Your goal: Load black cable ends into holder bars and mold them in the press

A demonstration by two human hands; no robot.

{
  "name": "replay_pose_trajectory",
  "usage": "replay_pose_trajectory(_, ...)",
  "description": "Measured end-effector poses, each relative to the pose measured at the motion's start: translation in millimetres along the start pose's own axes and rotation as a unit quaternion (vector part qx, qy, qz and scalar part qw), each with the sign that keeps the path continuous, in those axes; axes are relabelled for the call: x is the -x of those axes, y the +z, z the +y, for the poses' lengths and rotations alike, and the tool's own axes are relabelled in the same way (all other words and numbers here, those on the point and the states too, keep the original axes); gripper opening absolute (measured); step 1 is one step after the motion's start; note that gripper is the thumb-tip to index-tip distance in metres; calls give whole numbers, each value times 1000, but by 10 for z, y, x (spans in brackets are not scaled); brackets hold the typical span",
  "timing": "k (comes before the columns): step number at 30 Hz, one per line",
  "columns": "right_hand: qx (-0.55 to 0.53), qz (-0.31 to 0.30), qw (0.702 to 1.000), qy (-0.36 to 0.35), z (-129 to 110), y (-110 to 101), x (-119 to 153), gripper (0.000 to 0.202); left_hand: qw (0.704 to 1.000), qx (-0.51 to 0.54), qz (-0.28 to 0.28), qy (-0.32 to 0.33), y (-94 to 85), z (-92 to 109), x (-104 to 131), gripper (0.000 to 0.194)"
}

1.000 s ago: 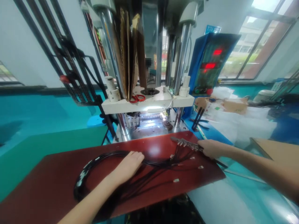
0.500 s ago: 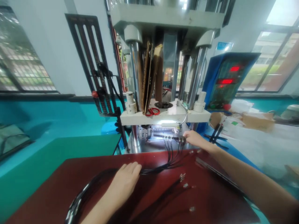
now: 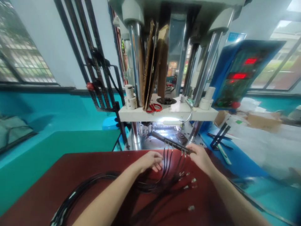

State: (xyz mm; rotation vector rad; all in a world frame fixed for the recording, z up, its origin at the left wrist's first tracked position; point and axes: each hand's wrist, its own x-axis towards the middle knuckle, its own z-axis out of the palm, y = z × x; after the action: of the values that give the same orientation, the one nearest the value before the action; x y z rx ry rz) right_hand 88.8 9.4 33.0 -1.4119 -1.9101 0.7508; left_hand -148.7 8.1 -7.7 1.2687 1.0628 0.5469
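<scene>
Black cables (image 3: 77,196) looped on the red desk (image 3: 47,185), left of both hands. Left hand (image 3: 150,159) loosely open, fingers beside hanging wires (image 3: 167,163). Right hand (image 3: 199,156) clamped on the dark fixture bar (image 3: 169,142), angled toward the press (image 3: 169,110) beyond.

Ahead of my hands (image 3: 175,158), the press's white platen (image 3: 168,113) and steel columns (image 3: 135,138) flank a narrow lit gap.
</scene>
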Motion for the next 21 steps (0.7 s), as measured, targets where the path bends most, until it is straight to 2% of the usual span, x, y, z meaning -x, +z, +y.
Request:
replay_pose_trajectory(2, -51, 29, 998, 20, 33, 13, 122, 27, 996, -36, -73, -21, 185, 70, -313, 40)
replay_pose_trajectory(4, -64, 49, 996, 36, 56, 11, 185, 28, 982, -89, -167, -24, 395, 155, -521, 38)
replay_pose_trajectory(6, -72, 59, 995, 41, 85, 1, 203, 28, 963, -123, -239, -19, 583, 228, -634, 34)
replay_pose_trajectory(8, -86, 58, 994, 39, 136, -6, 200, 27, 955, -126, -267, -11, 707, 267, -683, 29)
replay_pose_trajectory(10, -99, 56, 993, 35, 209, -7, 196, 26, 967, -85, -241, -8, 749, 267, -683, 26)
replay_pose_trajectory(13, -98, 65, 993, 18, 336, 11, 198, 26, 992, 76, -103, -19, 687, 234, -596, 23)
replay_pose_trajectory(15, -94, 69, 993, 13, 406, 40, 201, 26, 986, 162, -14, -27, 616, 218, -503, 23)
replay_pose_trajectory(16, -93, 69, 993, 14, 430, 58, 201, 27, 982, 185, 12, -30, 585, 214, -458, 23)
replay_pose_trajectory(21, -91, 78, 992, 39, 435, 127, 200, 39, 975, 216, 35, -36, 530, 189, -371, 21)
